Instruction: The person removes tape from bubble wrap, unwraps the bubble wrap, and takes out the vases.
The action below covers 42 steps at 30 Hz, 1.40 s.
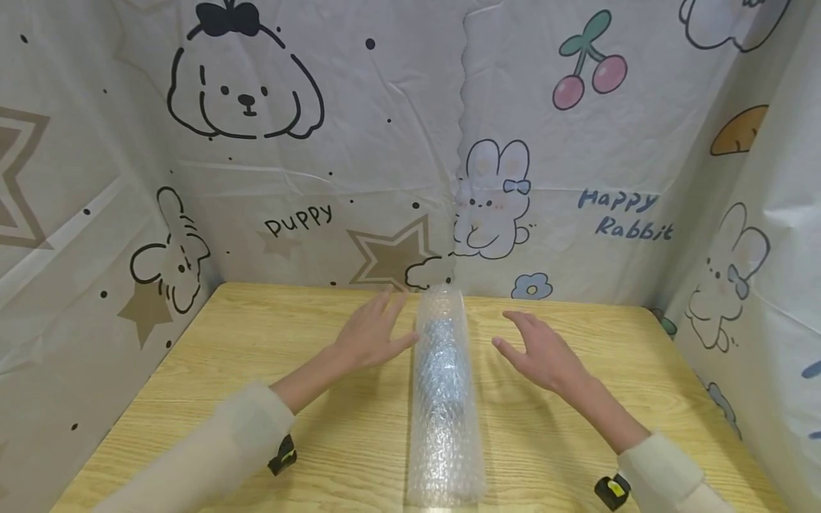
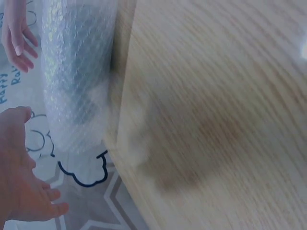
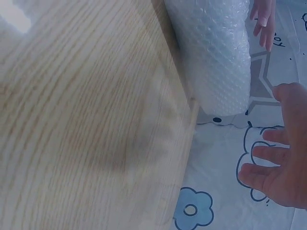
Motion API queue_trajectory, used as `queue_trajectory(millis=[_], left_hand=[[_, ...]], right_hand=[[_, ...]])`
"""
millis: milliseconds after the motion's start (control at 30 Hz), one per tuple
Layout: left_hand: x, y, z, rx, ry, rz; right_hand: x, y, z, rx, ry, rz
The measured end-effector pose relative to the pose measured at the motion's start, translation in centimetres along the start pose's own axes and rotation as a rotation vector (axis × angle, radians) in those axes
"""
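Sleeves (image 1: 208, 445) are flanking a bubble-wrap roll (image 1: 445, 413). It's looking light, squashy; grip mid-sides. Left hand (image 1: 370, 333), right hand (image 1: 546, 354) are holding nothing, fingers apart.

I've got a tabletop (image 1: 346, 449) on my head feed: pale yellow, wood grain, straight far edge. One bubble-wrap roll (image 1: 445, 406) lying on it, roughly mid-width, long axis running near to far, far end at the back edge. I see a bluish tint through the wrap.
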<state>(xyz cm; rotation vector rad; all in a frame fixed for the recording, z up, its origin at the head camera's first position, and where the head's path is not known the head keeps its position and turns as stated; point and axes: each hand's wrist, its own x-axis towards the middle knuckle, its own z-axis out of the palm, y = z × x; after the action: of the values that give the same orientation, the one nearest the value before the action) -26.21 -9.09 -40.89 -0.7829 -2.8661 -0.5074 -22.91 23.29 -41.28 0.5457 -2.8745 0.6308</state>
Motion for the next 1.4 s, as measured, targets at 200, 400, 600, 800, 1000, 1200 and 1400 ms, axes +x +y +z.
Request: queue_trajectory(millis=[200, 400, 600, 800, 1000, 1200, 1400], left_hand=[[-0.6, 0.6, 0.6, 0.01, -0.007, 0.033], [-1.4, 1.4, 1.0, 0.001, -0.034, 0.059], [-2.1, 2.3, 1.9, 0.056, -0.055, 0.124], [-2.8, 3.1, 2.8, 0.05, -0.069, 0.158], [-3.1, 3.5, 3.2, 0.027, -0.061, 0.212], [-3.3, 3.9, 3.6, 0.038, -0.069, 0.268], [-3.1, 4.2, 4.2, 0.09, -0.091, 0.3]], right_hand=[[-0.8, 0.0, 0.7, 0.017, -0.011, 0.002], [-1.6, 0.0, 1.2, 0.031, -0.016, 0.004], [-2.1, -0.3, 1.2, 0.032, -0.017, 0.002], [-2.5, -0.7, 1.3, 0.038, -0.026, 0.005], [-2.7, -1.2, 1.3, 0.057, -0.018, 0.003], [-2.9, -1.6, 1.4, 0.065, -0.012, 0.0], [-3.3, -2.3, 1.7, 0.089, -0.024, -0.006]])
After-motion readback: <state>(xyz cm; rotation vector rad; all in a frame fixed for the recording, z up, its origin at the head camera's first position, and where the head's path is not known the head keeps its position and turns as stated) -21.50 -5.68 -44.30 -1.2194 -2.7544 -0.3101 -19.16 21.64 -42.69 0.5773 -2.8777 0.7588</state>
